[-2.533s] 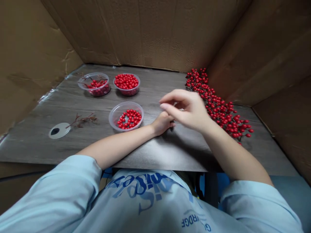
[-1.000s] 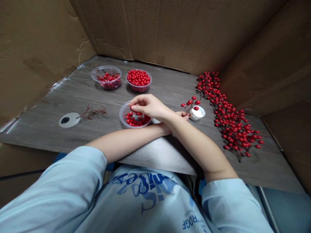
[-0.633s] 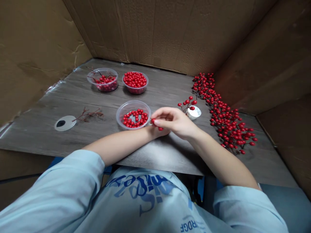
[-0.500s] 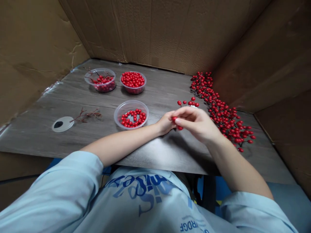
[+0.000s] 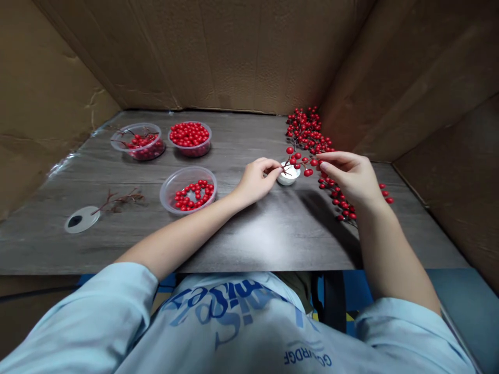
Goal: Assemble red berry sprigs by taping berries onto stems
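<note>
My left hand (image 5: 255, 179) rests on the dark wooden table (image 5: 241, 234), its fingers pinched on the stem of a small red berry sprig (image 5: 298, 158) just above a small white round holder (image 5: 289, 174). On the sprig's right side, my right hand (image 5: 349, 174) has its fingertips closed on one of the berries. A clear plastic bowl (image 5: 189, 189) partly filled with loose red berries sits to the left of my left hand.
Two more clear bowls stand at the back left: one with berries and bare twigs (image 5: 138, 140), one full of berries (image 5: 190, 137). A long pile of berry branches (image 5: 325, 156) runs along the right. A bare twig (image 5: 119, 199) and a round cable-hole cover (image 5: 81, 219) lie left. Cardboard walls enclose the table.
My right hand went to the near bowl, came back with berries in its fingers, then moved right to the sprig. My left hand kept hold of the sprig by the white holder.
</note>
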`<state>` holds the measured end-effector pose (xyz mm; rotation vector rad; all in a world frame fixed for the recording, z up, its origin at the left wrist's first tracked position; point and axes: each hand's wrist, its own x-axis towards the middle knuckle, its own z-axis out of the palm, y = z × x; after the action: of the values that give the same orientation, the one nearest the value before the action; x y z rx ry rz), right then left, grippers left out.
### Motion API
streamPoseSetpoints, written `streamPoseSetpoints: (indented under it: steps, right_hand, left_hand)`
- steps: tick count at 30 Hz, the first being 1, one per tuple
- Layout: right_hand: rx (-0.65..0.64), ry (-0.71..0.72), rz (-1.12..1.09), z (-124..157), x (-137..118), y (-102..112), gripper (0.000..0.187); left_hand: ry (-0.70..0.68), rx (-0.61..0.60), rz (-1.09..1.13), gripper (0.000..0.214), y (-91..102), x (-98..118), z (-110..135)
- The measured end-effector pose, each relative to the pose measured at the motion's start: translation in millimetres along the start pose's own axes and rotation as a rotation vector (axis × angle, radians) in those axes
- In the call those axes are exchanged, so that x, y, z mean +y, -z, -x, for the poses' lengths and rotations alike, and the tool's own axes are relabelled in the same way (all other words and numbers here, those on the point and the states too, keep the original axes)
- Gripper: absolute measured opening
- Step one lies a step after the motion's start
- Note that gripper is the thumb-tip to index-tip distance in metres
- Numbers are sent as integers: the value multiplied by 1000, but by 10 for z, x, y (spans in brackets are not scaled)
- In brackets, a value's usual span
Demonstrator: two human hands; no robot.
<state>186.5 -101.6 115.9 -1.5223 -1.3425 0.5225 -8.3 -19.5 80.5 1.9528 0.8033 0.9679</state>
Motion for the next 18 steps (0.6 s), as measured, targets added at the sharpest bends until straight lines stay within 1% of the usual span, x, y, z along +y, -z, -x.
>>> streamPoseSetpoints:
  steps: [2, 5, 7, 9, 12, 16, 18]
  right_hand:
    - [-16, -29, 1, 4, 30, 25, 23]
    - [-24, -49, 15, 13, 75, 70, 19]
    - [-48, -45, 43, 15, 117, 98, 17]
    - [-97, -48, 78, 14, 163, 120, 17]
    - [-166, -55, 135, 16, 220, 132, 19]
    - [-206, -43, 270, 37, 237, 119, 19]
    - [-212, -30, 334, 50, 227, 100, 19]
  left_hand:
    - [-50, -9, -110, 13, -11, 28, -26]
    - [-116, -65, -254, 15, -39, 78, -68]
    - [-134, -102, -329, 16, -63, 108, -103]
    - [-134, -125, -375, 17, -86, 127, -142]
    - [-133, -142, -402, 18, -110, 137, -199]
    - [-148, -130, -367, 18, -128, 141, -250]
    - [-130, -111, -324, 17, -144, 148, -262]
